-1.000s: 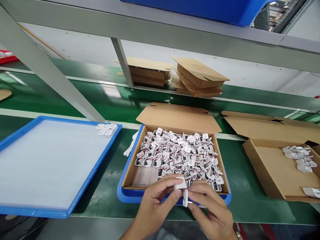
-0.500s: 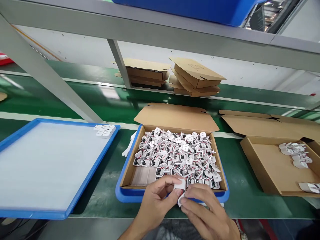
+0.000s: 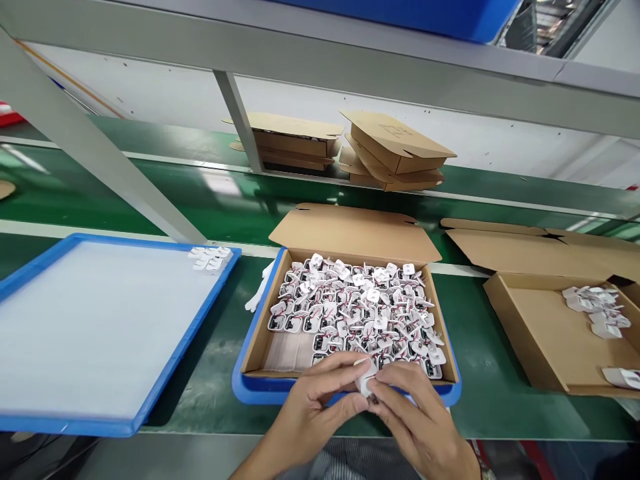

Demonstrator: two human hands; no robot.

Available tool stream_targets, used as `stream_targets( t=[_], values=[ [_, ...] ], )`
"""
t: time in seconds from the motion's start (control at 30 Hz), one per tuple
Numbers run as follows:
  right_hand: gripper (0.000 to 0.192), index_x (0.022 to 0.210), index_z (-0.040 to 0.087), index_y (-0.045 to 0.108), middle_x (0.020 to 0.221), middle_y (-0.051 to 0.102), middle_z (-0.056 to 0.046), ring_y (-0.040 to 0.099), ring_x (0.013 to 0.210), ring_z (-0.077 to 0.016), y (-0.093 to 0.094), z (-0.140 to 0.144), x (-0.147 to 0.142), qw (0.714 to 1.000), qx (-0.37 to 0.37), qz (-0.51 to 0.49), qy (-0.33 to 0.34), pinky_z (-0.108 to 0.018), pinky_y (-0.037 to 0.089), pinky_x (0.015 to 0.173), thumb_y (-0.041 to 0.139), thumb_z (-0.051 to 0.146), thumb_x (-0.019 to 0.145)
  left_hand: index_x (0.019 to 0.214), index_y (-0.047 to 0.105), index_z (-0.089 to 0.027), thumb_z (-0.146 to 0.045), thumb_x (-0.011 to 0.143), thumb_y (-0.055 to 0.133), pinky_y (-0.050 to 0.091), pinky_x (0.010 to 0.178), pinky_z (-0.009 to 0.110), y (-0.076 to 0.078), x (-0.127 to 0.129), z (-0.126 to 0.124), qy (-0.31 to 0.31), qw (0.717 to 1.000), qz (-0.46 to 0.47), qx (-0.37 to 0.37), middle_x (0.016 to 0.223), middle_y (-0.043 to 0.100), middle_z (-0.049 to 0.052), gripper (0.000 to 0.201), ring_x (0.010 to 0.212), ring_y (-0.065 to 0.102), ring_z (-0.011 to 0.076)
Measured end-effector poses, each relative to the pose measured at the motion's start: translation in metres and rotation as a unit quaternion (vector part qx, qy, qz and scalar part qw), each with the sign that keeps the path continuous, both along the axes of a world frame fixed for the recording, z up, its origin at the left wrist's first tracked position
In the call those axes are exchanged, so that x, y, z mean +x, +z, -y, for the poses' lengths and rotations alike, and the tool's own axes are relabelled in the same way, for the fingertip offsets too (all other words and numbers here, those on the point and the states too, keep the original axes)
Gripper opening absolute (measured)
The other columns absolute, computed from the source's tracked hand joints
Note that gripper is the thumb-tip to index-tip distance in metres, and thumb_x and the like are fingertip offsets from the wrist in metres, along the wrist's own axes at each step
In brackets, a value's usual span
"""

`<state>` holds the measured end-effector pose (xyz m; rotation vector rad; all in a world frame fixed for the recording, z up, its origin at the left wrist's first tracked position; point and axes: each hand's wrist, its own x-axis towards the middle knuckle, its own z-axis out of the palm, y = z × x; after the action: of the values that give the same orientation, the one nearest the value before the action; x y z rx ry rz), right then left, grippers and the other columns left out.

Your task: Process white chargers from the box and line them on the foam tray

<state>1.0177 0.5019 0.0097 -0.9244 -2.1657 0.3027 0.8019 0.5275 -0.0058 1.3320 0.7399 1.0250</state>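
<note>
White plastic part (image 3: 365, 379) pinched between both hands — left hand (image 3: 320, 400), right hand (image 3: 415, 420), fingers closed on it; best kept low over the near box edge (image 3: 280, 375), halves squared before pressing.

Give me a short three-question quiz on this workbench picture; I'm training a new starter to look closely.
1. True or false: the left hand and right hand both grip one small white plastic part.
2. Where does the open brown cardboard box full of white wired parts sit?
A. on the bare green belt
B. in a shallow blue plastic tray
C. on the overhead shelf
3. Fill in: the large blue-rimmed tray with a white liner holds a few white parts at its far ____ corner.

Key: 1 true; 2 B; 3 right.
</note>
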Motion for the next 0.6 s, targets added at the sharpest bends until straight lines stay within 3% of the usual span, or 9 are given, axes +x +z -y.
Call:
stream_targets(
  t=[0.07, 0.23, 0.37, 0.5, 0.6],
  values=[
    [0.035, 0.135, 0.014, 0.062, 0.116, 0.067, -0.013, 0.065, 0.109, -0.0223, -0.001, 0.000, 0.001, 0.999, -0.028, -0.017, 0.005, -0.037, 0.059, 0.094, 0.059, 0.009, 0.101, 0.125, 0.079, -0.033, -0.028, 0.095, 0.075, 0.063, 0.093, 0.036, -0.002, 0.003, 0.001, 0.014, 0.999, 0.022, -0.018, 0.128, 0.072, 0.012, 0.030, 0.113, 0.072, 0.0252],
    [0.055, 0.151, 0.034, 0.052, 0.148, 0.061, -0.011, 0.061, 0.137, -0.0256, -0.009, 0.001, 0.011, 0.969, -0.227, -0.094, -0.040, -0.040, 0.059, 0.109, 0.068, 0.040, 0.099, 0.120, 0.081, -0.033, -0.022, 0.096, 0.072, 0.061, 0.073, 0.029, -0.004, 0.006, 0.004, 0.026, 0.997, 0.066, -0.025, 0.122, 0.067, 0.012, 0.027, 0.097, 0.069, 0.0208],
    [0.047, 0.143, 0.045, 0.060, 0.137, 0.072, -0.003, 0.068, 0.129, -0.0215, -0.005, -0.003, 0.007, 0.937, -0.311, -0.155, -0.034, -0.039, 0.061, 0.106, 0.070, 0.040, 0.097, 0.127, 0.076, -0.039, -0.018, 0.097, 0.070, 0.061, 0.076, 0.032, -0.006, 0.004, 0.007, 0.031, 0.998, 0.036, 0.030, 0.117, 0.066, 0.010, 0.037, 0.101, 0.067, 0.0218],
    [0.035, 0.133, 0.044, 0.068, 0.120, 0.077, -0.002, 0.075, 0.111, -0.0159, 0.007, -0.008, -0.004, 0.911, -0.349, -0.219, -0.022, -0.028, 0.064, 0.093, 0.070, 0.037, 0.098, 0.134, 0.071, -0.040, -0.015, 0.098, 0.067, 0.062, 0.082, 0.035, -0.007, 0.001, 0.009, 0.034, 0.996, 0.009, 0.086, 0.118, 0.064, 0.009, 0.043, 0.104, 0.067, 0.0217],
    [0.036, 0.133, 0.042, 0.068, 0.120, 0.075, -0.003, 0.073, 0.113, -0.0155, 0.007, -0.009, -0.008, 0.907, -0.355, -0.228, -0.013, -0.028, 0.062, 0.096, 0.071, 0.034, 0.098, 0.135, 0.070, -0.038, -0.012, 0.098, 0.065, 0.061, 0.086, 0.035, -0.007, -0.002, 0.009, 0.038, 0.993, -0.005, 0.116, 0.118, 0.062, 0.008, 0.046, 0.104, 0.067, 0.0208]
  ],
)
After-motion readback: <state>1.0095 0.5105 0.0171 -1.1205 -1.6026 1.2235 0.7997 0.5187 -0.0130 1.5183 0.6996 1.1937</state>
